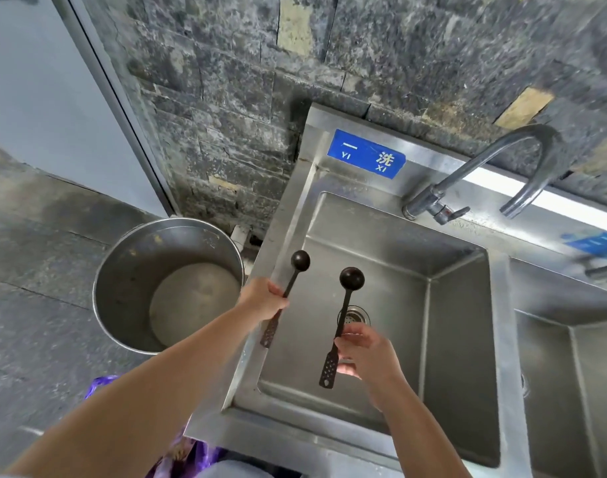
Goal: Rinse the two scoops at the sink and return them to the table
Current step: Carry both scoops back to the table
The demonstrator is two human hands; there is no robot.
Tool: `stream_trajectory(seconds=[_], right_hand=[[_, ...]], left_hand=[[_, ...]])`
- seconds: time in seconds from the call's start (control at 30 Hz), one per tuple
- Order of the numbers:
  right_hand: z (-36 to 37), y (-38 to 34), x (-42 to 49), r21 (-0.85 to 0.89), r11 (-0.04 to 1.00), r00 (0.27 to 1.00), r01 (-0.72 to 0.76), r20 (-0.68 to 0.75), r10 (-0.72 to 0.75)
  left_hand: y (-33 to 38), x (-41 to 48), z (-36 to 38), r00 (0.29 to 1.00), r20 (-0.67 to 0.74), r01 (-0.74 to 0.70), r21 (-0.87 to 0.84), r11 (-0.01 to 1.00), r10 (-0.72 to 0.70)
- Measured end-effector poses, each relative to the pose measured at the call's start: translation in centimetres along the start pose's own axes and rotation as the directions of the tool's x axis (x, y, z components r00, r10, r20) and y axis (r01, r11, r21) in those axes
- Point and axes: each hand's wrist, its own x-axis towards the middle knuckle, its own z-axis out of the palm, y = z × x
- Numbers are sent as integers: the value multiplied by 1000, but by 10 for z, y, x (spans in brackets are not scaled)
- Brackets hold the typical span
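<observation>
Nearest me, my right hand (pixel 366 351) has its grip pinched on the thin stem of a dark long-handled scoop with a round bowl and a flat, perforated tail (pixel 340 326), holding it upright over the middle of the brushed stainless steel sink basin (pixel 460 326). My left hand (pixel 264 298) has its grip wrapped around the stem of a second dark scoop of the same shape (pixel 288 288), which sits above the basin's left rim, bowl pointing away from me.

I judge the task barely begun at the sink stage: both scoops are here, but I see no water running and the basin looks mostly dry, so rinsing and the carry back to the surface are left. That surface is out of sight.

Below the right scoop lies the round perforated metal drain strainer (pixel 355 315). To the left, on the grey floor, stands a big dull steel pot (pixel 129 270) with a pale bottom. Farther back, the curved chrome gooseneck tap (pixel 502 157) arches over the basin, its lever just beside the base. A glossy blue label (pixel 366 154) sits on the steel backsplash, and behind it rises a rough, mottled dark stone wall (pixel 226 98).
</observation>
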Motion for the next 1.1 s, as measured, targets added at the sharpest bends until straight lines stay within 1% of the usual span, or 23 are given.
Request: stream_trajectory(seconds=[0.03, 0.07, 0.1, 0.2, 0.3, 0.37, 0.47, 0.57, 0.67, 0.77, 0.87, 0.97, 1.1], right_hand=[[-4, 1, -3, 24, 1000, 1000, 0, 5, 0], [-9, 3, -6, 49, 999, 1000, 0, 10, 0], [-15, 6, -11, 74, 997, 1000, 0, 17, -1], [-40, 21, -29, 150, 989, 999, 5, 40, -11], [-75, 46, -53, 217, 976, 1000, 18, 21, -23], [-100, 66, -73, 273, 961, 999, 37, -14, -35], [-135, 103, -107, 346, 935, 995, 76, -80, -51], [-168, 144, -141, 409, 905, 988, 113, -142, -59], [-200, 189, -179, 481, 865, 976, 144, -213, -43], [-231, 238, -219, 575, 791, 947, 208, -321, -16], [-256, 287, -263, 638, 713, 889, 290, -456, 47], [-271, 339, -312, 682, 631, 801, 370, -579, 156], [-274, 406, -384, 723, 492, 658, 485, -672, 339]], left_hand=[[4, -10, 7, 993, 113, 55, -111, 992, -43], [8, -21, 14, 977, 203, 108, -184, 977, -70], [12, -32, 23, 963, 260, 131, -213, 968, -73], [17, -63, 49, 939, 343, 101, -192, 976, -30], [20, -96, 79, 908, 418, 84, -213, 973, 13], [23, -122, 99, 890, 453, 42, -191, 981, 50], [25, -161, 135, 846, 523, -46, -114, 992, 100], [24, -201, 181, 809, 571, -126, -62, 990, 139], [16, -244, 232, 772, 615, -177, -33, 984, 160], [7, -286, 287, 689, 714, -236, 59, 970, 125], [-4, -328, 345, 594, 800, -319, 137, 938, 85], [-21, -376, 402, 476, 880, -410, 227, 884, -6], [-55, -446, 475, 298, 943, -561, 300, 771, -150]])
